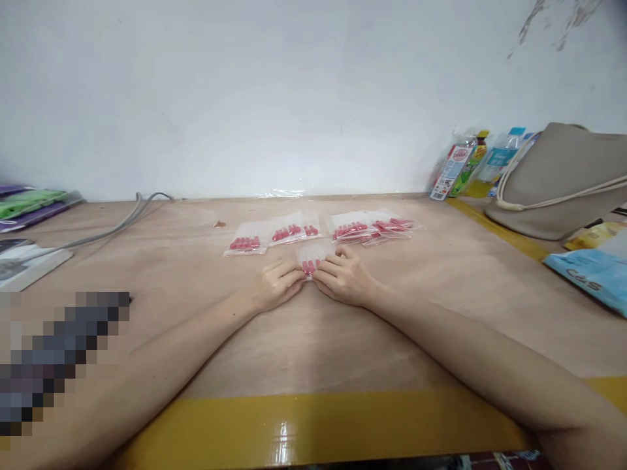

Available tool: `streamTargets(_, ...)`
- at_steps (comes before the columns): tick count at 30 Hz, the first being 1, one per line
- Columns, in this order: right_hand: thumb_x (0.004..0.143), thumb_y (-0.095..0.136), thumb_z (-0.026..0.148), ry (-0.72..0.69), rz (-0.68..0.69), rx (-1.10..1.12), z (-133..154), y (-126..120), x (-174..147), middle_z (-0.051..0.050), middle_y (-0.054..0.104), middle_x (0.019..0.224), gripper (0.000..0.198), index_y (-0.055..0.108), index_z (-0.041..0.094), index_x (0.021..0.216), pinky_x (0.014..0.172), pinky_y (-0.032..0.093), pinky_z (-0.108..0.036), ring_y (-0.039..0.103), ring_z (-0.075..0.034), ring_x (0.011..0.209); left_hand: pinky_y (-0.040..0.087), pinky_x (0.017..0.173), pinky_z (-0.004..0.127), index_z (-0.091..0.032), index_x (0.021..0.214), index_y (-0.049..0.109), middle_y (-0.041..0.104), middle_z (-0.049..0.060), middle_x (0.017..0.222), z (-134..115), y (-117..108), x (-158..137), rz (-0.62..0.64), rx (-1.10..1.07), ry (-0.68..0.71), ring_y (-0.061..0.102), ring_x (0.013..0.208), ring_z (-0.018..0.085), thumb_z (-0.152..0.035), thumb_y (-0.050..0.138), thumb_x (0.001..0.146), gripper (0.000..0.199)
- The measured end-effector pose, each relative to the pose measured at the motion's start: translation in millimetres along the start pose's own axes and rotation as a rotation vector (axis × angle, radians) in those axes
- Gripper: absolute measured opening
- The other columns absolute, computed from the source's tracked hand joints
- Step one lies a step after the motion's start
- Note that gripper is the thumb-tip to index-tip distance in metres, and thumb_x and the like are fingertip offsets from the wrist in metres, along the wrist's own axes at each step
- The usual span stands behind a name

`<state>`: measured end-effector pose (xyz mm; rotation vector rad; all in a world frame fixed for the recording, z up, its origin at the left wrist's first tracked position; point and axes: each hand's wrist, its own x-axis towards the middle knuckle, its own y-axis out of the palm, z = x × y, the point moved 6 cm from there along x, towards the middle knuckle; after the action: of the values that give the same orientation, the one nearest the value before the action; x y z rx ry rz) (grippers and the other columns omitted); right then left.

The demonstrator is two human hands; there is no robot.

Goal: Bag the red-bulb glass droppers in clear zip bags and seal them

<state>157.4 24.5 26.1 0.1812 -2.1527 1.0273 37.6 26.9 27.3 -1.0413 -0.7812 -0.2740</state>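
My left hand (pixel 280 283) and my right hand (pixel 343 277) meet at a small clear plastic bag (pixel 313 253) on the table, each with its fingers closed on one lower corner. Red tube-shaped pieces, white toward the far end, lie side by side in the bag. Behind it are more such bags: one at the left (pixel 245 239), a group in the middle (pixel 294 228) and an overlapping pile (pixel 367 226) on the right. My fingers cover part of the bag's near edge.
Yellow tape (pixel 294 424) runs along the front of the wooden table (pixel 313 346). Drink bottles (pixel 497 163), a carton (pixel 453 171), a grey bag (pixel 563 176) and a blue packet (pixel 588 274) stand or lie right. A cable (pixel 112 228) and coloured packets (pixel 34 203) are left.
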Motion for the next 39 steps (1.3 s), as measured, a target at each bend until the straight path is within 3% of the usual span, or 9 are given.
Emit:
streamTargets(11, 0.086, 0.044, 0.015, 0.008, -0.096, 0.002, -1, -2, 2, -0.001, 0.057, 0.062, 0.023, 0.057, 0.016, 0.067, 0.067, 0.025, -0.031, 0.045, -0.013, 0.064, 0.054, 0.07, 0.026, -0.015, 0.088, 0.057, 0.066, 0.006, 0.086, -3, -1, 6, -0.022, 0.018, 0.058, 0.064, 0.075, 0.015, -0.013, 0.05, 0.085, 0.007)
streamTargets(26, 0.089, 0.04, 0.017, 0.015, -0.01, -0.004, -1, 2, 4, -0.001, 0.058, 0.062, 0.026, 0.057, 0.016, 0.068, 0.065, 0.024, -0.032, 0.045, -0.013, 0.062, 0.053, 0.071, 0.025, -0.017, 0.09, 0.059, 0.067, 0.005, 0.088, -2, -1, 4, 0.012, 0.008, 0.023, 0.064, 0.076, 0.014, -0.014, 0.049, 0.086, 0.011)
streamTargets(39, 0.088, 0.045, 0.02, 0.09, 0.039, -0.009, -34, -16, -37, -0.001, 0.061, 0.067, 0.022, 0.057, 0.017, 0.07, 0.07, 0.026, -0.033, 0.048, -0.012, 0.065, 0.05, 0.062, 0.024, -0.015, 0.085, 0.058, 0.065, 0.006, 0.08, 6, -4, -6, 0.014, -0.042, -0.032, 0.061, 0.069, 0.014, -0.014, 0.051, 0.085, 0.007)
